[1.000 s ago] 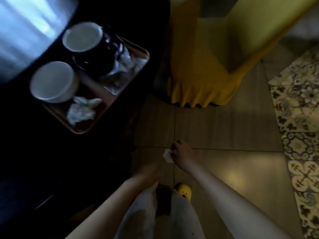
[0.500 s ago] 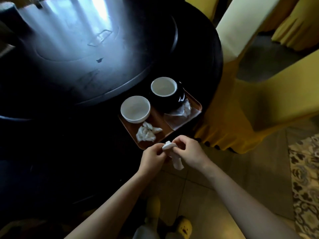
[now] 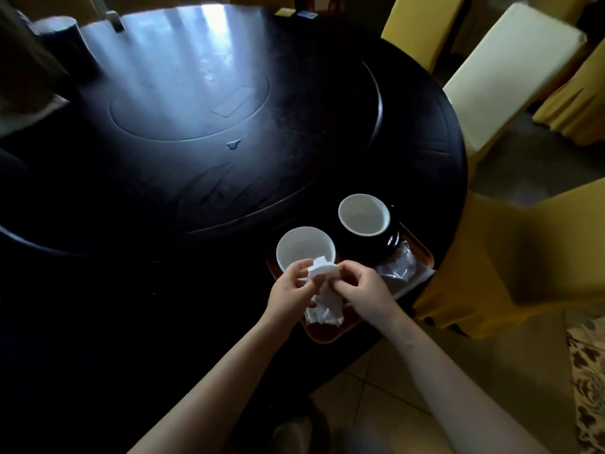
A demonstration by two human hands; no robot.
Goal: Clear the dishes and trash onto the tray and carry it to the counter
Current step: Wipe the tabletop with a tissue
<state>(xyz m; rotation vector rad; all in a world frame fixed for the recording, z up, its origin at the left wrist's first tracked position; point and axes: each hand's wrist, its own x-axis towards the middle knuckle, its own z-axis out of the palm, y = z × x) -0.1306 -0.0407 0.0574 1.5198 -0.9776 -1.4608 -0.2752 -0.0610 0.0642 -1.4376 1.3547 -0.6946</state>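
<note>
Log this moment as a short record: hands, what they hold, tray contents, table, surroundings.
left hand: closed on the white tissue, from the left
right hand: pinching the same tissue from the right
tissue position: held above the near end of the tray
tray contents: white bowl, dark cup with white inside, clear plastic wrapper, crumpled tissue
tray place: on the near right edge of the round dark table
table surface: small spill near the centre
surroundings: yellow-covered chairs to the right
</note>
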